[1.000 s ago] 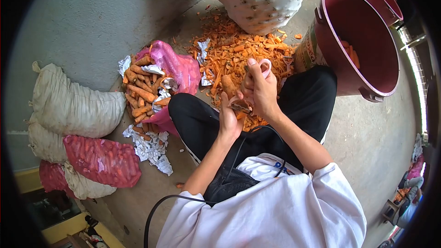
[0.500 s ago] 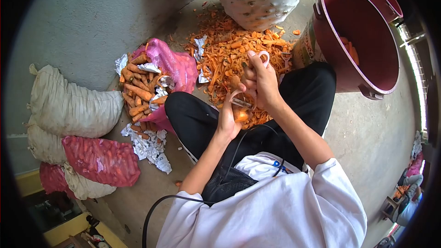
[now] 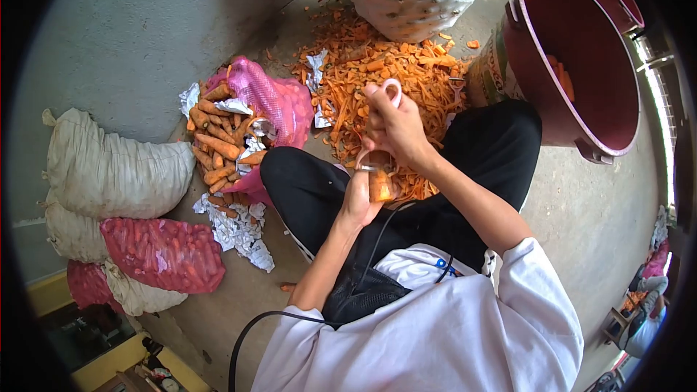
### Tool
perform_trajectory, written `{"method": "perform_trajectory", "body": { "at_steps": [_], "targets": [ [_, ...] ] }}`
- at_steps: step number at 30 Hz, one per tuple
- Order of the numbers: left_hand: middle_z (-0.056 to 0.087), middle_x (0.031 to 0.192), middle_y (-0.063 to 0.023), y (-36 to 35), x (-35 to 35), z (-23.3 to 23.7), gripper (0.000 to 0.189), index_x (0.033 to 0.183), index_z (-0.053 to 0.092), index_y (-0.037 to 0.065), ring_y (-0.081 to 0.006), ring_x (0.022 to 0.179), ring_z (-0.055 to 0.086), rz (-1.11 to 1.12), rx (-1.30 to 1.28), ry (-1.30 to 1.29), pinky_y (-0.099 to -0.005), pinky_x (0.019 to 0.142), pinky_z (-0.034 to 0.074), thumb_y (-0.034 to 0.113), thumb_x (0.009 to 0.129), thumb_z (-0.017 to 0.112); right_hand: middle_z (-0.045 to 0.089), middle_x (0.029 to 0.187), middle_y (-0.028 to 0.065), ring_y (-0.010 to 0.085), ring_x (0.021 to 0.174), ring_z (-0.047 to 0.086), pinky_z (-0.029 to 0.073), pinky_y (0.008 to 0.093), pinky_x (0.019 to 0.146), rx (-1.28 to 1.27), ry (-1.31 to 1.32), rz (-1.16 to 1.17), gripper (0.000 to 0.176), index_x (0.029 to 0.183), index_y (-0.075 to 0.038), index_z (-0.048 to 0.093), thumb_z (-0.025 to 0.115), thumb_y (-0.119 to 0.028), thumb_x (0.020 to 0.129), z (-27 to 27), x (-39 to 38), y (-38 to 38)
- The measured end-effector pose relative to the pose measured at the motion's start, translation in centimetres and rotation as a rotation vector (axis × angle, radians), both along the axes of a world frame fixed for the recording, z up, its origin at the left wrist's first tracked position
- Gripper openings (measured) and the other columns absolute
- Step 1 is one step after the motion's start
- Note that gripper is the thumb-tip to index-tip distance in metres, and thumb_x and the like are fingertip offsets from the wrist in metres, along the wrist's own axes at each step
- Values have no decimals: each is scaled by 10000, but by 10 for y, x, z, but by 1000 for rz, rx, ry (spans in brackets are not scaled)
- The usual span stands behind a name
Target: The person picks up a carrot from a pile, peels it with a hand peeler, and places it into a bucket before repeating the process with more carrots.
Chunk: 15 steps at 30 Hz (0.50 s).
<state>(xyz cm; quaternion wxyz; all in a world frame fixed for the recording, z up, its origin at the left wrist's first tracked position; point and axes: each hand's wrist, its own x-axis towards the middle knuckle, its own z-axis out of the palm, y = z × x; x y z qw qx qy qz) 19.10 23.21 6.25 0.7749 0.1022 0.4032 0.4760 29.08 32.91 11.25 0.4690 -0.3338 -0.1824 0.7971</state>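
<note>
The carrot (image 3: 382,188) is between the knees, gripped in the left hand (image 3: 356,200) — its orange end toward the body. The right hand (image 3: 398,128) has its fingers wrapped round the peeler (image 3: 374,168) (a pink ring (image 3: 393,82) pokes past the fist), which lies across the carrot — touching or just above, I cannot tell. Peelings (image 3: 377,67) heap beyond, near the tub (image 3: 595,43).

The bare left hand (image 3: 356,202) is cupped, left forearm (image 3: 319,268) aimed at one o'clock; beyond it toward one o'clock, the bare right hand (image 3: 403,131) curls tightly, right forearm (image 3: 475,203) aimed near ten-thirty.
</note>
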Motion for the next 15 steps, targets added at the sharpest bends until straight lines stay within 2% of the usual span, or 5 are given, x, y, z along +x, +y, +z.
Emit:
{"method": "perform_trajectory", "body": {
  "at_steps": [2,4,6,12,15],
  "targets": [
    [550,815,-52,-5,-5,1,391,1037,499,99,-172,651,527,-14,-2,-87,-320,569,424,437,970,315,405,504,-19,96,382,420,410,279,360,279,-322,-191,320,765,-118,392,585,-342,888,-21,2,36],
    [549,791,-60,-8,-9,-11,415,1038,495,76,-173,636,523,-136,70,-126,-315,568,420,440,973,308,416,510,-21,86,391,423,420,272,373,194,-349,-353,334,687,-121,392,556,-318,902,-47,13,90],
    [547,769,-63,-1,-8,-6,451,1018,505,56,-170,643,525,-89,14,-132,-314,575,422,464,966,319,365,508,-37,76,386,363,451,278,423,214,-234,-415,307,683,-129,398,549,-274,908,-64,25,123],
    [549,793,-55,23,-13,0,442,1018,523,61,-160,654,531,21,-77,-108,-319,578,425,473,949,377,317,501,-47,77,377,324,437,279,413,106,-70,-287,322,715,-132,393,551,-340,903,-4,22,84],
    [566,810,-37,27,-12,11,320,1039,540,173,-161,679,549,46,-83,-165,-327,585,420,454,934,428,288,476,-49,77,353,300,418,271,386,43,-3,-63,350,689,-129,383,537,-358,904,16,25,37]
  ]
}}
